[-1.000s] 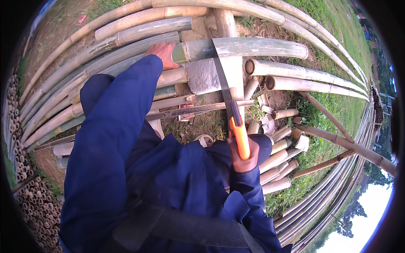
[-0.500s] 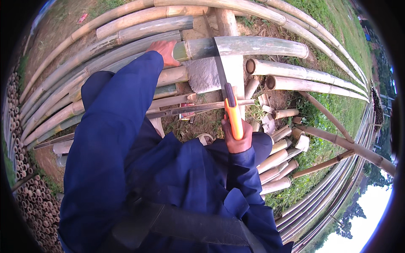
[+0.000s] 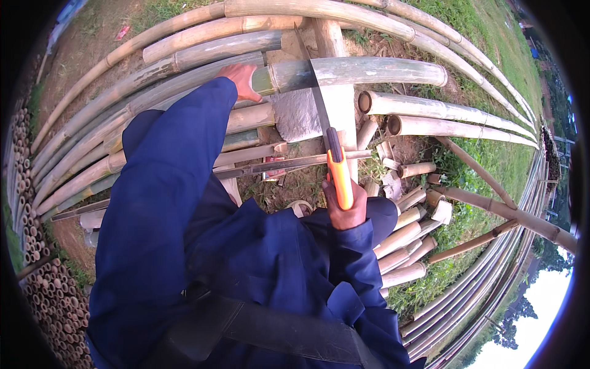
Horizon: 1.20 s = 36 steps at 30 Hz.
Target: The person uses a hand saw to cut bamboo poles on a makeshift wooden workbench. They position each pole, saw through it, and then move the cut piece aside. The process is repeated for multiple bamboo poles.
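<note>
Firmly within right hand, orange-handled saw.

The saw handle partly hides the right hand — the jacket is cropped below.

Saw: orange handle, dark section where it meets the blade. Blade long, narrow, dark, seen nearly edge-on. Handle at near end, tip pointing away and a bit left, past the far side of the pole. Pole: thick bamboo, weathered grey-green, greener at left, lying crosswise, bowed in this view. Blade crosses it just right of a joint; long stretch runs right to its end. Can't tell cut depth.
</note>
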{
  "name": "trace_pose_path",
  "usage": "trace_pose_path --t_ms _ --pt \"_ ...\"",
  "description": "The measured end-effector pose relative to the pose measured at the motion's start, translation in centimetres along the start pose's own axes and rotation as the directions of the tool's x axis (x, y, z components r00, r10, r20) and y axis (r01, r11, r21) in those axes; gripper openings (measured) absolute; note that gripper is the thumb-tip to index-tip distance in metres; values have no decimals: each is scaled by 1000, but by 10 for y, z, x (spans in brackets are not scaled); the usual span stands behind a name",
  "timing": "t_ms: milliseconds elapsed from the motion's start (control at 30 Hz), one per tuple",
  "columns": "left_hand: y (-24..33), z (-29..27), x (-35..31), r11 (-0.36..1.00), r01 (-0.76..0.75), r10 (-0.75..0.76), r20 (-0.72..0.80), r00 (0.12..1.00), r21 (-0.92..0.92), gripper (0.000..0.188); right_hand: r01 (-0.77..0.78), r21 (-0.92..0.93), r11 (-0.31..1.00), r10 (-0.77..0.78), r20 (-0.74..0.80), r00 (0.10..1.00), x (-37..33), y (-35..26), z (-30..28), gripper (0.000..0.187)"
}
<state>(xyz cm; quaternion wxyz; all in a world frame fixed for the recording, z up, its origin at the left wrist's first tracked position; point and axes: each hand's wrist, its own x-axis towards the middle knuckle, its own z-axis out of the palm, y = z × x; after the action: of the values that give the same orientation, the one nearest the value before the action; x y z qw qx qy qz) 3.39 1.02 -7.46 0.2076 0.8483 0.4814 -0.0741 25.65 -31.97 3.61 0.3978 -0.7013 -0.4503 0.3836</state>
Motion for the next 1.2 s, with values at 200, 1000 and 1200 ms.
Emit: trace_pose_path --t_ms 200,1000,1200 --pt "-6 4 -2 999 -46 45 -44 998 -10 92 -9 -188 982 16 33 999 -97 -24 -51 38" --pt "8 35 -36 993 -79 102 -326 940 83 79 17 -3 1000 -17 -21 1000 -24 -6 5 13" --pt "18 23 -40 993 67 -54 -137 989 97 81 30 -65 997 -31 -14 999 -59 -19 -6 15"
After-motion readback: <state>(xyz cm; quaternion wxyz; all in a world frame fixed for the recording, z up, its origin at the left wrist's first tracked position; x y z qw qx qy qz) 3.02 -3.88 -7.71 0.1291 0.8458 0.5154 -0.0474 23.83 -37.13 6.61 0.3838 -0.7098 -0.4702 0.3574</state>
